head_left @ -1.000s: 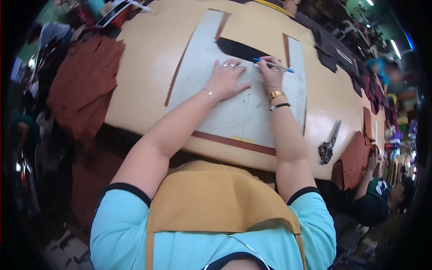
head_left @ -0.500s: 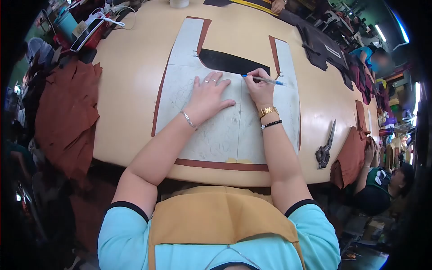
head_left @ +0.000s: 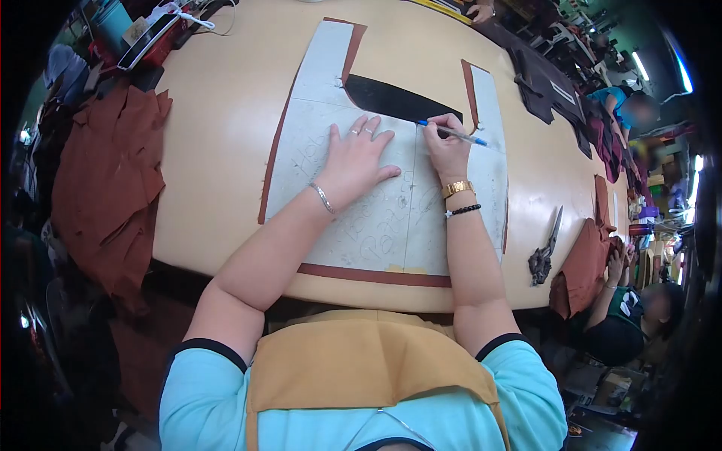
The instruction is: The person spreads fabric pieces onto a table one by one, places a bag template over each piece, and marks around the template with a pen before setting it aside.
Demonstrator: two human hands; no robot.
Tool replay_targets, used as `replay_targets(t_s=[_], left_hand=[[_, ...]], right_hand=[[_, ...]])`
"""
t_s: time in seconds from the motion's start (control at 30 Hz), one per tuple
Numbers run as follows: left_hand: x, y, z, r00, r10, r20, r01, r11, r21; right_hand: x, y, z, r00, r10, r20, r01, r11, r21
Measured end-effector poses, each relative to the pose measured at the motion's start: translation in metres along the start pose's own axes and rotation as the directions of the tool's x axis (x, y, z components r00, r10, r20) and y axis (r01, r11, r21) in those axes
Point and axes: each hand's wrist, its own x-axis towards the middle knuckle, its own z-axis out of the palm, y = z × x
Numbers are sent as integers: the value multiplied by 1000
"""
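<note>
My left hand (head_left: 359, 154) lies flat with fingers spread on a pale grey pattern sheet (head_left: 376, 233) that bears handwriting and drawn lines. In my right hand (head_left: 450, 154) is a clear ballpoint pen with a blue end (head_left: 468, 136), its tip at the upper cut-out edge of the sheet. Beneath the sheet, a brown leather-like piece (head_left: 376, 276) shows as a border along the bottom, the left side and the inner edges. A black piece (head_left: 406, 99) lies in the cut-out, next to the pen tip.
Scissors (head_left: 545, 248) lie on the table (head_left: 218, 150) to the right. Brown material (head_left: 109, 188) hangs over the left edge, with more brown pieces (head_left: 579, 270) at right. Dark pieces (head_left: 545, 83) and a phone (head_left: 149, 41) lie farther back. Another person's hand (head_left: 481, 10) is at the far edge.
The whole view has shifted slightly, so the sheet and both hands appear a little farther right. The pen tip stays at the cut-out edge, and my left hand keeps its place.
</note>
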Motion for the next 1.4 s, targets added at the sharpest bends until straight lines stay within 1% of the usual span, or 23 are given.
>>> replay_targets(t_s=[0.07, 0.1, 0.17, 0.2, 0.27, 0.3, 0.37, 0.43, 0.47, 0.57, 0.67, 0.77, 0.8, 0.9, 1.0, 1.1, 1.3, 1.4], left_hand=[[2, 0, -6, 998, -34, 44, 34, 999, 21], [3, -2, -6, 998, -55, 33, 55, 998, 27], [4, -7, -5, 995, -103, 6, 103, 994, 42], [4, -8, -6, 994, -103, 22, 102, 994, 34], [5, -10, -9, 992, -118, 53, 117, 993, 16], [5, -10, -7, 992, -116, 41, 116, 993, 15], [5, -12, -4, 994, -109, 21, 109, 994, 18], [6, -11, -9, 992, -116, 48, 115, 993, 23], [6, -11, -13, 991, -117, 58, 116, 993, 28], [7, -9, -12, 988, -141, 57, 136, 987, 87], [6, -9, -15, 990, -132, 58, 128, 990, 64], [7, -9, -16, 988, -135, 75, 131, 990, 58], [7, -9, -15, 988, -137, 71, 134, 990, 51], [7, -9, -14, 987, -140, 75, 137, 990, 41], [8, -9, -15, 985, -143, 95, 140, 989, 42], [7, -10, -15, 986, -143, 87, 140, 990, 32], [8, -10, -14, 987, -143, 77, 140, 989, 39], [7, -9, -13, 986, -147, 81, 144, 989, 45]], right_hand=[[3, 10, 3, 997, 68, -38, -63, 991, 119], [5, 9, 3, 993, 101, -53, -90, 980, 179], [6, 5, -1, 989, 146, -27, -139, 975, 172], [7, 1, -1, 986, 166, -11, -162, 972, 170], [15, -6, 12, 977, 207, 50, -212, 918, 337], [17, -9, 17, 970, 231, 80, -244, 878, 413], [22, -15, 39, 985, 125, 116, -158, 926, 344], [29, -20, 66, 991, 29, 133, -67, 955, 287], [34, -19, 79, 988, 16, 152, -54, 967, 249], [47, -25, 108, 974, -12, 226, -60, 949, 309], [54, -17, 116, 970, -21, 242, -11, 992, 130], [52, -23, 114, 970, -67, 236, 46, 994, 96], [51, -28, 112, 968, -75, 240, 58, 995, 76], [48, -36, 111, 959, -54, 278, 22, 993, 117], [47, -41, 110, 966, -43, 256, 33, 999, 41], [48, -33, 114, 967, -85, 242, 72, 996, 60], [48, -29, 116, 966, -66, 251, 42, 994, 99], [50, -27, 115, 968, -34, 249, 28, 999, 28]])
